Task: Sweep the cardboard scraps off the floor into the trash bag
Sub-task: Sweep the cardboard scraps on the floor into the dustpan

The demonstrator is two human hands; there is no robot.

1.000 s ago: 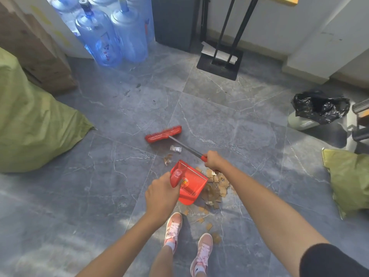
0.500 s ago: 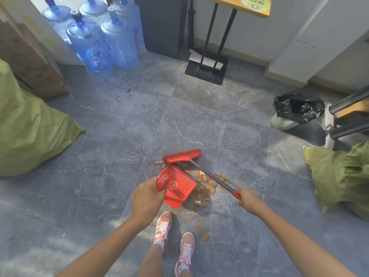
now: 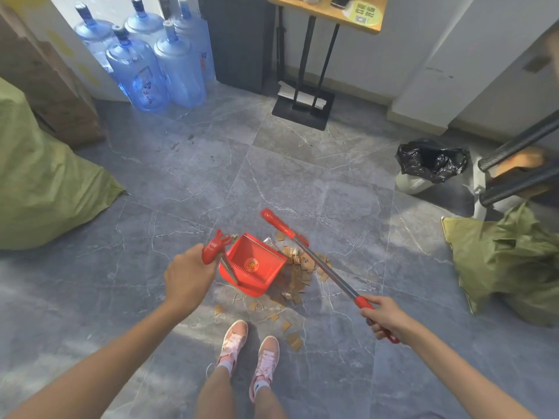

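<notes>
Down on the grey tile floor (image 3: pixel 151 222), just ahead of the shoes (image 3: pixel 233 340), the cardboard scraps (image 3: pixel 299 275) sit piled right beside the red dustpan (image 3: pixel 254 263). Left hand (image 3: pixel 186 276) is wrapped round the dustpan's handle, right hand (image 3: pixel 382 317) is clenched on the red end of the broom (image 3: pixel 320 267). I'd press the pan's lip flat to the tile and use short pulls toward it, then go back for the strays by the shoes. Black trash bag (image 3: pixel 431 160) is well off to the right
</notes>
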